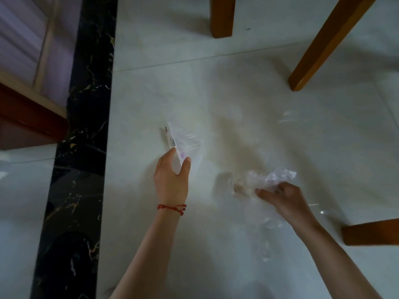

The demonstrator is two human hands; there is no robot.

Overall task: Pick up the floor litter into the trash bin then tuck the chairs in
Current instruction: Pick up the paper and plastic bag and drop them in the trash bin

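A flat clear plastic wrapper (183, 140) with a barcode and purple print lies against the pale tiled floor at centre; my left hand (171, 180), with a red string at the wrist, pinches its lower edge between thumb and fingers. To the right, my right hand (282, 196) is closed on a crumpled clear plastic bag (274, 176) with something pale bunched inside, low over the floor. More clear film (267, 240) trails on the floor under my right forearm. No trash bin is in view.
Wooden chair legs stand at top centre (222, 17), upper right (323, 46) and right edge (371, 233). A black marble strip (86, 147) runs down the floor at left, with a dark wooden frame (28, 113) beyond it. Another clear scrap (288, 117) glints on the tiles.
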